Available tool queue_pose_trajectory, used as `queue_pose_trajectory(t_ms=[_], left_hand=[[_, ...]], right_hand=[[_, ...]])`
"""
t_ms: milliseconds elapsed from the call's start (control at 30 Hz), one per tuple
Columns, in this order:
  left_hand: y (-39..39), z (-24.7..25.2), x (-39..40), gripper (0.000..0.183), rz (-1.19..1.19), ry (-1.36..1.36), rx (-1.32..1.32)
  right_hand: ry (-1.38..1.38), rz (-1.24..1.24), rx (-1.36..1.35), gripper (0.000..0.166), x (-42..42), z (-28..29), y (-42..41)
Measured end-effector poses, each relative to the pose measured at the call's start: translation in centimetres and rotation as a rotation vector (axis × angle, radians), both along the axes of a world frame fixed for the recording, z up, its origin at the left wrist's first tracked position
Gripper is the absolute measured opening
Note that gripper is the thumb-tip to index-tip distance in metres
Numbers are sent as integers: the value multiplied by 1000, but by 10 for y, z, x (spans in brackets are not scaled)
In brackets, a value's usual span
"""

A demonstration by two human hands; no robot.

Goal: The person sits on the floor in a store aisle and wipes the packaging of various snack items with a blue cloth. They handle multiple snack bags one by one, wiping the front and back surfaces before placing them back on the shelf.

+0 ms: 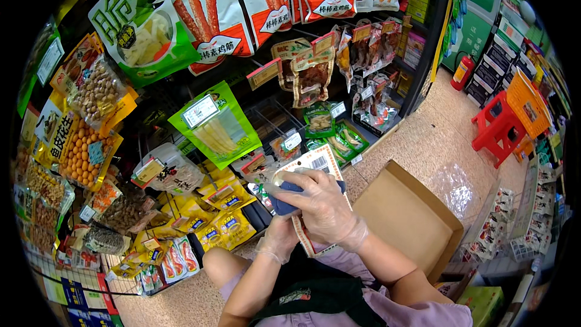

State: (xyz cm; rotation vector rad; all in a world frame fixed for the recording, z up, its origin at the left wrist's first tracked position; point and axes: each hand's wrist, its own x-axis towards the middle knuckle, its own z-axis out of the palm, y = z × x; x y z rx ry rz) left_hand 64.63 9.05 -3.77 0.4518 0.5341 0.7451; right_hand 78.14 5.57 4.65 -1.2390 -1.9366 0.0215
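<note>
In the middle of the head view, both hands wear clear plastic gloves. My right hand (324, 206) grips a dark blue object (285, 200), perhaps a folded cloth or a small device; its kind is unclear. Under it lies a snack packet (321, 160) with a patterned border, a barcode and a hang hole. My left hand (279, 238) is below and beside the packet's lower part, its fingers mostly hidden. Just ahead, several packets of dried meat (313, 77) hang on hooks, and green packets (347, 138) lie on the shelf under them.
An open cardboard box (408, 209) stands on the floor at right, near crumpled clear plastic (454, 188). Farther off are a red stool (499, 125), an orange basket (529, 100) and a fire extinguisher (463, 72). Price-tag hooks and a green snack bag (215, 125) jut out at left.
</note>
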Motion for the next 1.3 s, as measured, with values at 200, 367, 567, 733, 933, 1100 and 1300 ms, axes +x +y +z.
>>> queue_pose_trajectory(t_ms=[200, 367, 567, 733, 933, 1100, 1300], left_hand=[[10, 5, -8, 60, -54, -210, 28], [15, 16, -8, 64, -135, -229, 51], [13, -9, -10, 51, -133, 30, 71], [12, 12, -4, 62, -81, -127, 143], [24, 30, -11, 62, 42, -193, 67], [30, 39, -12, 60, 84, -193, 39], [34, 19, -11, 58, 76, -174, 84]], right_hand=[[-24, -129, -12, 47, 43, -16, 15], [118, -398, 48, 45, 55, -18, 11], [5, 59, 101, 45, 4, 2, 7], [46, -237, 30, 43, 44, -26, 21], [30, -341, -10, 52, 31, -37, -11], [-78, -337, -102, 60, 34, -60, -41], [-94, -343, -373, 62, 48, -46, -59]])
